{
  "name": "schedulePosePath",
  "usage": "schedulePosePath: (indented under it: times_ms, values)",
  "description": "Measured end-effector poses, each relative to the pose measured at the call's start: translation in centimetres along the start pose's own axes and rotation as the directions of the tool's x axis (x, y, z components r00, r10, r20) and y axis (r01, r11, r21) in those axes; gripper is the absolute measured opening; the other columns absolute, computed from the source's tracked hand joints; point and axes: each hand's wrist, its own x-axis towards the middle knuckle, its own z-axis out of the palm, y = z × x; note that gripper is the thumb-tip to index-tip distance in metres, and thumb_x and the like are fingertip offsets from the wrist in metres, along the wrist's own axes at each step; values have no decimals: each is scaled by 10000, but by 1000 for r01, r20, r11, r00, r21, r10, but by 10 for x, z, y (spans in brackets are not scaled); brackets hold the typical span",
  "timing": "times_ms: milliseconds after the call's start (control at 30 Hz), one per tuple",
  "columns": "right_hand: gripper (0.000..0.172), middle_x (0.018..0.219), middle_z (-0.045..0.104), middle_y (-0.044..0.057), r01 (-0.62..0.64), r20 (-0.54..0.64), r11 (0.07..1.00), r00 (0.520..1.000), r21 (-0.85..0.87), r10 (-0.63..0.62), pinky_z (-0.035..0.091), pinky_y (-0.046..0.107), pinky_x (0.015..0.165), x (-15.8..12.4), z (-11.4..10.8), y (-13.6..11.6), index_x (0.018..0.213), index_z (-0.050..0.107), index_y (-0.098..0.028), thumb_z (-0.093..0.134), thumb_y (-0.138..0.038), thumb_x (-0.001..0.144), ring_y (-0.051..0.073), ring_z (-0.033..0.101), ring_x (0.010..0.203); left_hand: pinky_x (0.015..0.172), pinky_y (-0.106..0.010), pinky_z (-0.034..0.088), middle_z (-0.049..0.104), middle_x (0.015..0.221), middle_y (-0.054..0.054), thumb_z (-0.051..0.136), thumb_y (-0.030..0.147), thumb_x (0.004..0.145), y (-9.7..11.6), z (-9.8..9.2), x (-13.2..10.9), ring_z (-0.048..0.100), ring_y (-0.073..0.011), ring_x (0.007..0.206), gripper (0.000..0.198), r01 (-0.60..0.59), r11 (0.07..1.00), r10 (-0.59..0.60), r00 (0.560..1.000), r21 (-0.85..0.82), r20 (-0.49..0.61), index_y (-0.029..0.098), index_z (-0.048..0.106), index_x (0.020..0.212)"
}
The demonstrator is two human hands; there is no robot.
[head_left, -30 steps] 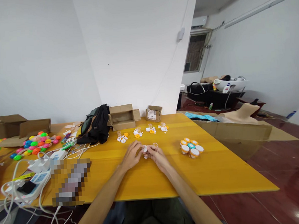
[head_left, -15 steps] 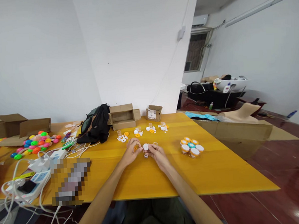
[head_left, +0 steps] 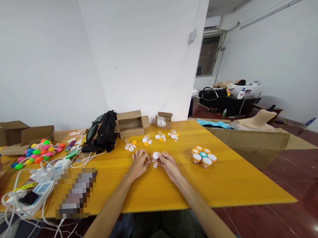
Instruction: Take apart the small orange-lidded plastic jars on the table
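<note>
Small-part work at mid-bench (head_left: 231, 179), both hands close together.
Right hand (head_left: 168, 165) has its grip closed on a white cap (head_left: 156, 155), just above the bench. Left hand (head_left: 139, 163) rests curled beside it; I cannot tell if its grip holds anything. It looks like a fitting step, calling for a steady pinch. Lidded jars (head_left: 203, 156) stand to the right, contents hidden. A clear cup (head_left: 164, 153) behind the cap seems empty.

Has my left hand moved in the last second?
Yes, slightly. The left hand has pulled back leftward, away from the white cap held in the right hand and away from the capped jars, which sit where they were.
</note>
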Motion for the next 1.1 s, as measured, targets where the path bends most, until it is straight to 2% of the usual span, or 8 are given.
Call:
schedulePosePath:
  times_ms: [133, 233, 467, 800, 1100]
  values:
    - [474, 767, 689, 43, -9, 24, 1000, 1000, 4, 9, 551, 310, 706, 0, -1, 0, 741, 743, -197, 869, -597, 519, 170, 634, 717, 885, -391, 386, 554, 977, -42, 530, 220, 923, 7, -3, 3, 466, -242, 993, 110, -42, 996, 32, 991, -73, -133, 254, 634, 928]
    - [478, 763, 687, 39, -15, 42, 1000, 999, 6, 15, 545, 293, 695, -1, 1, -1, 730, 751, -192, 878, -592, 502, 155, 617, 706, 945, -401, 387, 567, 1020, -49, 525, 270, 945, 13, -5, 3, 479, -238, 1017, 156, -119, 986, 96, 978, -118, -187, 266, 670, 1003]
    - [428, 757, 691, 34, -20, 73, 1000, 997, 0, 20, 535, 288, 688, -2, 2, -2, 752, 758, -193, 875, -547, 541, 147, 609, 702, 960, -413, 384, 595, 1120, -64, 543, 263, 941, 18, -1, 0, 480, -251, 1094, 198, -211, 973, 193, 966, -95, -172, 287, 713, 1038]
    - [453, 703, 672, 24, -16, 112, 999, 993, -49, 21, 515, 293, 664, -5, 6, -5, 701, 747, -189, 874, -580, 512, 124, 569, 615, 997, -425, 382, 586, 1134, -47, 621, 212, 875, 16, 1, 3, 492, -243, 1095, 72, -114, 974, 88, 987, -195, -137, 250, 676, 903]
    - [447, 704, 660, 17, -19, 108, 998, 994, -53, 24, 517, 284, 664, -4, 7, -6, 700, 740, -180, 872, -571, 528, 115, 562, 610, 980, -412, 396, 602, 1132, -53, 620, 220, 883, 16, -1, 1, 506, -242, 1087, 115, -154, 974, 128, 980, -168, -154, 260, 687, 968]
